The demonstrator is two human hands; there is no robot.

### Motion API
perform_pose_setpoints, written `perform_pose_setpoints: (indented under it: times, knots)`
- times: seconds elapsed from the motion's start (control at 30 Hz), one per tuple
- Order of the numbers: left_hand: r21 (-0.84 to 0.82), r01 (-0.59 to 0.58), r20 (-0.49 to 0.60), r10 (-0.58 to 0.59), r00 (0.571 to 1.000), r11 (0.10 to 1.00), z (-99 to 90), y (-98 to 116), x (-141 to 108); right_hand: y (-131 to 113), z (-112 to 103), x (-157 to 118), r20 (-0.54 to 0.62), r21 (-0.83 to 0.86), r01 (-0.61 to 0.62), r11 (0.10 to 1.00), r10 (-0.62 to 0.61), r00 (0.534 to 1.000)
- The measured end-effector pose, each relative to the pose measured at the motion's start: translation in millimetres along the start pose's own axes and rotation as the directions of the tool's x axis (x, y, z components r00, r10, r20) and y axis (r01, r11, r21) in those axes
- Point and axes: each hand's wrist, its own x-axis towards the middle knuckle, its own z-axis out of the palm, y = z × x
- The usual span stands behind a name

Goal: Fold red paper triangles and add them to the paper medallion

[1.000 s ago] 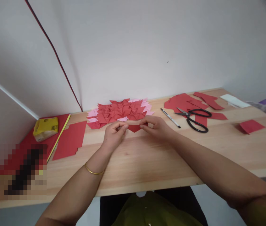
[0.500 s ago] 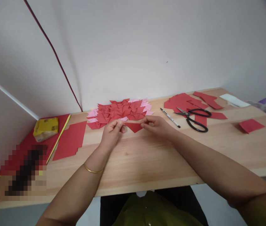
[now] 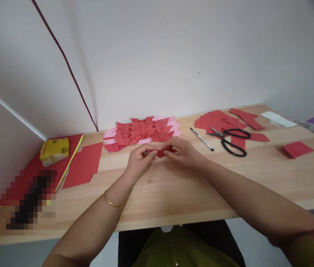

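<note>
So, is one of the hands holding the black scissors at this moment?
No, the black scissors lie on the table, while the left hand and right hand pinch a small red paper.

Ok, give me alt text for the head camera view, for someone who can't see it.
Both hands, left hand and right hand, pinch a small folded red paper piece above a wooden table. Behind lies a pile of folded red and pink pieces; scissors and a pen lie to the right.
</note>
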Motion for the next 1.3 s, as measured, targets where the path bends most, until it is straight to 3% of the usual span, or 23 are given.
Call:
perform_pose_setpoints:
  times: [0.17, 0.27, 0.47, 0.7, 0.8, 0.97, 1.1, 1.2, 1.3]
  knots:
    - [0.101, -0.141, 0.108, 0.13, 0.986, 0.985, 3.1, 5, -3, -2, 8, -1, -0.027, -0.136, 0.116, 0.984, -0.121, 0.992]
    - [0.147, -0.194, 0.069, 0.186, 0.98, 0.97, -0.2, 5, -2, 0, 7, -1, -0.042, -0.151, 0.077, 0.986, -0.084, 0.996]
    - [0.045, -0.073, -0.058, 0.076, 0.995, 0.996, -14.4, -4, 6, 9, -6, 2, -0.041, -0.118, -0.041, 0.992, 0.036, 0.999]
    - [-0.157, -0.013, -0.197, -0.019, 0.98, 0.987, -26.7, -13, 18, 14, -21, 4, -0.17, -0.09, -0.205, 0.975, 0.188, 0.967]
    - [-0.171, 0.004, -0.158, -0.031, 0.987, 0.985, -23.9, -12, 16, 9, -18, 3, -0.128, -0.02, -0.157, 0.987, 0.153, 0.98]
    - [-0.127, 0.055, -0.068, -0.064, 0.996, 0.99, -16.8, -13, 11, 5, -6, -1, 0.052, 0.026, -0.07, 0.997, 0.069, 0.996]
    - [-0.17, 0.038, -0.023, -0.042, 0.999, 0.985, -14.0, -17, 9, 6, -4, -1, 0.035, 0.039, -0.094, 0.995, 0.092, 0.995]
    - [-0.127, 0.066, 0.12, -0.05, 0.991, 0.99, -10.6, -17, 7, 5, -5, -1, 0.008, 0.099, -0.118, 0.988, 0.118, 0.993]
    - [-0.045, 0.069, 0.208, -0.059, 0.976, 0.997, -7.4, -14, 5, 4, -4, -2, 0.059, 0.155, -0.13, 0.979, 0.122, 0.991]
